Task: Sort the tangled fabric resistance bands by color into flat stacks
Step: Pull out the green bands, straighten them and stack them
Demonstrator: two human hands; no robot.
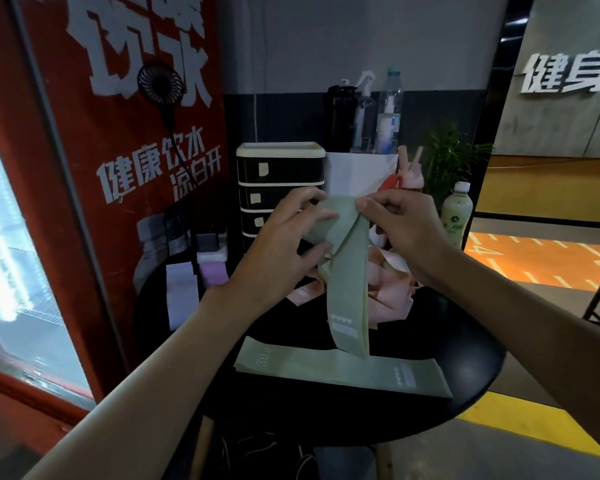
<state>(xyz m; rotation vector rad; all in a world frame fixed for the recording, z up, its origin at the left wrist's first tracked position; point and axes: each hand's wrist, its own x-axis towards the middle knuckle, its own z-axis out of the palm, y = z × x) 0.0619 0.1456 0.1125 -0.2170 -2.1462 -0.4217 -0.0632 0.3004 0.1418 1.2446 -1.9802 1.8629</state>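
We hold one green band [347,289] up at the centre of the frame, with both hands closed on its upper end. Our left hand [284,237] has its fingers curled round the wide folded part. Our right hand [402,230] pinches the top fold between thumb and forefinger, just beside the left. From that grip the band hangs straight down, so its long axis runs nearly top to bottom in the picture, with the printed label near the lower tip.

Right below it, in the lower centre, the flat green band [343,372] lies on the black table [471,344]. Its long axis runs left to right and dips a little toward the lower right. The two axes therefore cross at close to a right angle. The hanging tip overlaps the flat band's upper edge in our view, and we cannot tell whether they touch.

We judge that the next move turns on this: the hanging band must swing about a quarter turn to lie along the stack. Neither hand is clearly nearer the stack. Behind the hanging band, toward the right of centre, sits the pink tangle [392,289], unsorted
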